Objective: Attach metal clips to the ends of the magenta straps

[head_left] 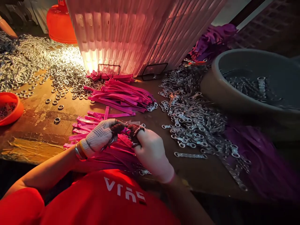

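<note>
Worn brown tabletop across the head view, warmly lit at 10 o'clock, dim toward 4. Upright between 11 and 12 o'clock, pale corrugated sheets, glowing pink. Between 10 and 11 o'clock, an orange-red lamp shade; below it, a big heap of small metal rings, with a few strays scattered nearer. At 9 o'clock, cut by the frame edge, an orange bowl with small dark pieces inside.

Near 8 o'clock, the left hand in a dotted knit glove, metal bracelet at the wrist; curled, tips pressed together around a pink strap. At 6 o'clock, the right hand, also gloved; closed like a loose fist, pinching at the same strap from the other side. Only a small pink bit on show between the two; impossible to tell how much inside each grip. Under and beyond, magenta straps in two bunches, at 10 and near 8 o'clock.

At 3 o'clock, heaped ring-ended metal strips, one lying apart between 4 and 5. Between 2 and 3 o'clock, a grey basin holding more. At 4 o'clock, purple fabric. At 7 o'clock, a red shirt with pale lettering.
</note>
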### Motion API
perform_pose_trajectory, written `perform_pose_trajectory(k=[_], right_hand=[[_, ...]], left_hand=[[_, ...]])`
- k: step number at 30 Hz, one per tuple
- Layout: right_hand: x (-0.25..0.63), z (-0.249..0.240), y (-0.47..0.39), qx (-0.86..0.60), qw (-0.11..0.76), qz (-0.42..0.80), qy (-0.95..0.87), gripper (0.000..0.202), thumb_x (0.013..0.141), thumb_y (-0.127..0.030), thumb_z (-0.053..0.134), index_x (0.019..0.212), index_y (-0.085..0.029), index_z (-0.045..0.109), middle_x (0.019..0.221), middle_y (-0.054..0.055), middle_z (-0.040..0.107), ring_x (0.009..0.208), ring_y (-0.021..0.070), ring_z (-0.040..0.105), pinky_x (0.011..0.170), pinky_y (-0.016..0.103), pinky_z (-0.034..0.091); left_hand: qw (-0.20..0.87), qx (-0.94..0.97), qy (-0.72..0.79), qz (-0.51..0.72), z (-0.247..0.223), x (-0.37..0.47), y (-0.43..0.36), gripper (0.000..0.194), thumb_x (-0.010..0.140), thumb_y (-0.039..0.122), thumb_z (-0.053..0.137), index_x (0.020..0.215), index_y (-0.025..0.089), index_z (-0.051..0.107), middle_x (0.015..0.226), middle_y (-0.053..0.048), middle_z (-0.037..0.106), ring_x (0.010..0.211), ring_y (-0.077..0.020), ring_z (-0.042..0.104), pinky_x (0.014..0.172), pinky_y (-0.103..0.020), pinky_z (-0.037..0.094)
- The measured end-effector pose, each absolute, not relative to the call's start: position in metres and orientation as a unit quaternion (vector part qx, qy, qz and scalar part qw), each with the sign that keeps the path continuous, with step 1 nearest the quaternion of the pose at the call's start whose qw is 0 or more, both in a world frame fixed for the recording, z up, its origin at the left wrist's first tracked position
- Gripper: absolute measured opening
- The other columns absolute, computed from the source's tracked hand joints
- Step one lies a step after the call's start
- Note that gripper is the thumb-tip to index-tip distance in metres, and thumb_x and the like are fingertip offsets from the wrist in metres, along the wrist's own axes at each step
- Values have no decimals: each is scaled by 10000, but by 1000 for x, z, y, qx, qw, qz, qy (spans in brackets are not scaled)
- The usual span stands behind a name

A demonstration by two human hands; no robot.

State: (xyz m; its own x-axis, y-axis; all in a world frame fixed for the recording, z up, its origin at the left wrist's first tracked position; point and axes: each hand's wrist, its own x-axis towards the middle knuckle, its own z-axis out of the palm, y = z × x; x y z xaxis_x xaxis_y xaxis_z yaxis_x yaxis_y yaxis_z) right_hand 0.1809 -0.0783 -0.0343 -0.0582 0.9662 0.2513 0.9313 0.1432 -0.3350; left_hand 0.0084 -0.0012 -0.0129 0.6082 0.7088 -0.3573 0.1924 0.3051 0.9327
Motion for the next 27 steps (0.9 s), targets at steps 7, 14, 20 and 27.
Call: perform_pose_trajectory(k=[7, 14, 20, 27], right_hand=[[174, -33, -91, -662, 157, -8, -733, 250, 692, -45, 474, 824, -159, 654, 787, 89, 639, 709, 214, 511, 646, 312, 329], [163, -37, -97, -672, 99, -98, -727, 170, 767, -47, 505, 726, -164, 622, 770, 109, 608, 684, 217, 467, 635, 338, 280], [161, -36, -97, -664, 97, -50, -740, 199, 776, -36, 486, 721, -162, 630, 768, 110, 615, 662, 209, 465, 618, 334, 280], [164, -43, -95, -693, 180, 53, -696, 261, 707, -35, 463, 828, -143, 667, 812, 106, 667, 736, 222, 555, 671, 305, 361]], left_hand=[[664, 575, 394, 270, -22, 19, -9, 276, 878, 441, 623, 934, 170, 627, 524, 62, 488, 409, -69, 375, 376, -179, 275], [504, 706, 411, 278, -31, 19, -23, 216, 893, 344, 592, 923, 143, 666, 662, 0, 641, 542, -103, 521, 538, -215, 423], [402, 774, 391, 295, -36, 12, -27, 118, 903, 240, 565, 896, 152, 644, 794, -34, 698, 681, -136, 622, 645, -241, 484], [271, 867, 295, 296, -49, 6, -17, 103, 917, 207, 548, 974, 149, 611, 900, -67, 703, 802, -173, 664, 713, -270, 515]])
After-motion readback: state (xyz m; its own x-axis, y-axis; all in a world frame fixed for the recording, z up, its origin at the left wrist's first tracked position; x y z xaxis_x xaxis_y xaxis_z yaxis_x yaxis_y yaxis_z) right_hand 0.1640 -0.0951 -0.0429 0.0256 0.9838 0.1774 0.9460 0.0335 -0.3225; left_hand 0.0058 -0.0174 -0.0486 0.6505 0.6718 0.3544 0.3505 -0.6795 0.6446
